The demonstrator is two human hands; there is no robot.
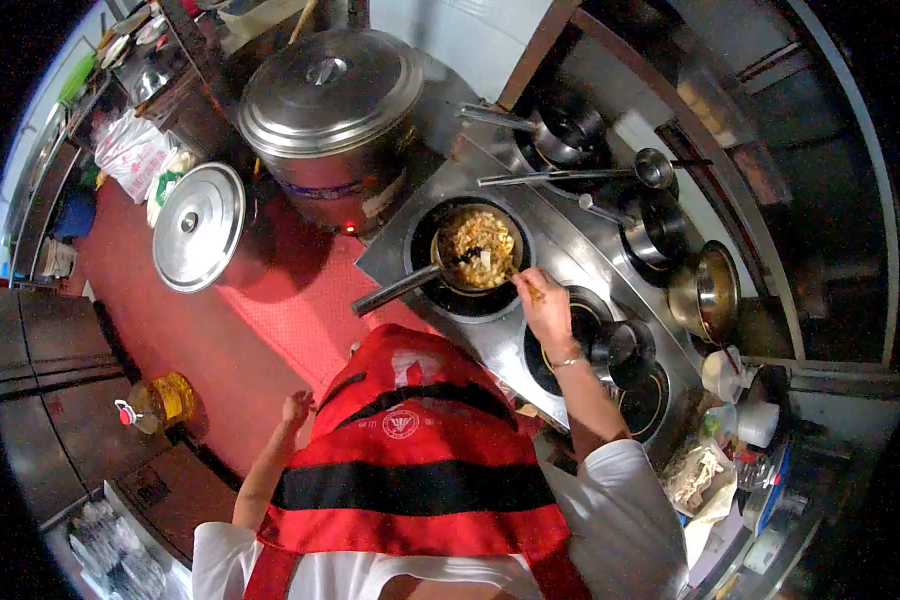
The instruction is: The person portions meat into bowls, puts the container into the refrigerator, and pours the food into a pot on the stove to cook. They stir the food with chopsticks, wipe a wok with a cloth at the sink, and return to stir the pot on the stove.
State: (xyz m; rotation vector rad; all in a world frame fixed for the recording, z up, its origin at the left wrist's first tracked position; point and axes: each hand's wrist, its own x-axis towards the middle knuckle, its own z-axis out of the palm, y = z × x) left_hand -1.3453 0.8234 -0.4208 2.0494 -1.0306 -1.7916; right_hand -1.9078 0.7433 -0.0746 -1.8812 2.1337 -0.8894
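Note:
A frying pan [438, 222] of chopped, yellowish-brown food [478, 236] sits on a round burner, its dark handle [395, 290] pointing to the lower left. Over the pan's right rim, my right hand [546, 308] is closed around a thin yellowish utensil [513, 271] that reaches into the food. The utensil's exact kind is unclear. A pale piece and a dark patch show among the food. Hanging low beside the red and black apron [410, 490], my left hand [297, 408] has its fingers curled in, with nothing visible in them.
Several pots, including a small saucepan [625, 355], and a long-handled ladle [653, 168] crowd the steel stove [490, 165]. A big lidded pot [332, 90] and a smaller lidded pot [199, 228] stand beyond. An oil jug [165, 402] is on the red floor [250, 400].

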